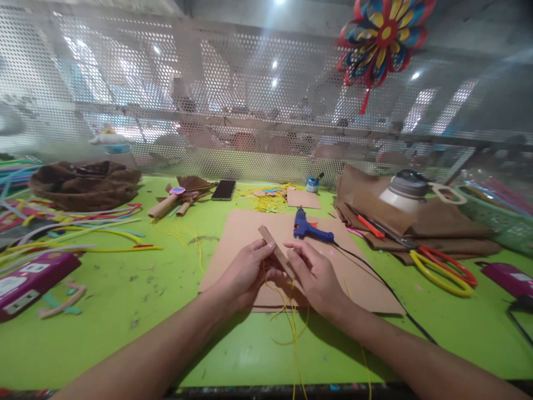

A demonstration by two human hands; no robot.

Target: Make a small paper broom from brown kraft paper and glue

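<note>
A narrow folded strip of brown paper (pixel 278 253) slants between my hands above a brown cardboard sheet (pixel 237 233). My left hand (pixel 250 266) pinches the strip, thumb on top and fingers beneath. At its lower end, my right hand (pixel 312 272) closes around it with bent fingers; the index finger is raised off it. Thin yellow strands (pixel 293 328) dangle below both hands, and how they join the strip is hidden. Just beyond my right hand, a blue glue gun (pixel 310 229) lies on the sheet, its black cord running toward the right.
Scissors with red and yellow handles (pixel 441 272) rest by folded brown paper (pixel 375 216) at right. Coloured pipe cleaners (pixel 95 236) and a purple power strip (pixel 37 283) lie left. Farther back are a phone (pixel 224 190), yellow shreds (pixel 266 201) and a small blue jar (pixel 312 184).
</note>
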